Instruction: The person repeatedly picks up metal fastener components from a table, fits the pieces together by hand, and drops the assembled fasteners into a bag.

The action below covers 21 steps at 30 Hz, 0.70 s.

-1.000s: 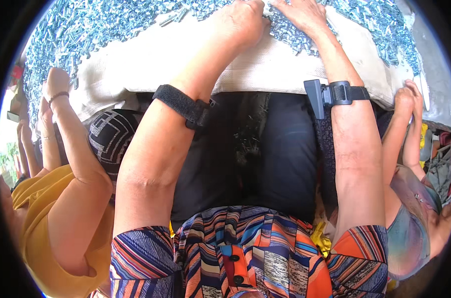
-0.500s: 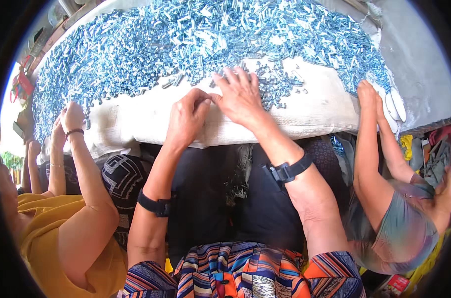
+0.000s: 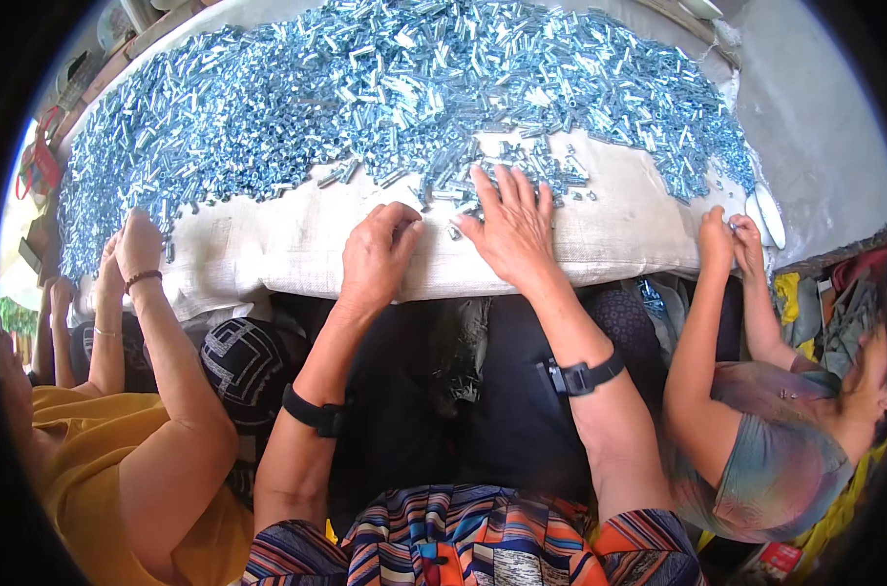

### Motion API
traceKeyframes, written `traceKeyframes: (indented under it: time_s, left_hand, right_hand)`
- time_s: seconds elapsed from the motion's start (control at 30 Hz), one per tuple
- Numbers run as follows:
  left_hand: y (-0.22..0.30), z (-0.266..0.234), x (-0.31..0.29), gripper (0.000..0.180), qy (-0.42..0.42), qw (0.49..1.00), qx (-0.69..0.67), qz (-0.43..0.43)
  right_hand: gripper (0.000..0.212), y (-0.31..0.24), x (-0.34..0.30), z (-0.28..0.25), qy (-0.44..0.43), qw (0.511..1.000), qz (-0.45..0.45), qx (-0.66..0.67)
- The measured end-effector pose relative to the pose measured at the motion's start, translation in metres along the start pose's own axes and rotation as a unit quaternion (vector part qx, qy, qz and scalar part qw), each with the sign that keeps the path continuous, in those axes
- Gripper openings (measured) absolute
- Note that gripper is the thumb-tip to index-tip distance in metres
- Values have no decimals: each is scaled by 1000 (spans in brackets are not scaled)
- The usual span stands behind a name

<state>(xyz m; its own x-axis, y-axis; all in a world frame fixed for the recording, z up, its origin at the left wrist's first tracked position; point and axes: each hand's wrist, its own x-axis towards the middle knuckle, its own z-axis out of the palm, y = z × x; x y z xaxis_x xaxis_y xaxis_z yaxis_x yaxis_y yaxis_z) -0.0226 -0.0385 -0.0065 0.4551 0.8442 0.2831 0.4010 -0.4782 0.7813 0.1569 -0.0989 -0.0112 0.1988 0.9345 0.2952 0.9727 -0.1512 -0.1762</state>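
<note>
Shiny blue-silver pieces [image 3: 404, 98], mostly narrow metal tubes and stubby cylinders, are lying in a broad, glittering heap on a pale, coarsely woven cloth [image 3: 629, 210], with a thinner scatter reaching toward its near side. The left hand [image 3: 373, 258] is resting just short of the scatter, its fingers [image 3: 393, 213] bent inward and its thumb close to the forefinger (whether a piece is sitting between them, the view is not showing). The right hand [image 3: 517, 239] is lying palm down, its fingers spread and released, their tips among loose pieces at the edge of the scatter; one short tube is lying just beside its thumb. Black straps [image 3: 312, 410] are circling both bare forearms. On the left, a co-worker [image 3: 175, 391] in a mustard top is holding both hands near the heap; on the right, a second co-worker [image 3: 785, 479], in a mottled, multicoloured top, is working near smooth white ovals [image 3: 773, 217]
</note>
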Motion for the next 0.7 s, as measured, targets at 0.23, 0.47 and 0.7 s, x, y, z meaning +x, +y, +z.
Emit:
traceKeyframes:
  time_s: [0.23,0.47,0.7]
  left_hand:
    - [-1,-6,-4,11,-5,998,-64,-23]
    - [5,-22,-13,18,-52,948,-278,-146]
    - [6,-26,-24,24,-89,926,-319,-179]
  right_hand:
    - [72,16,41,11,-7,1000,-22,-12]
    - [73,8,12,3,21,999,-28,-9]
    - [32,6,5,-8,130,981,-94,106]
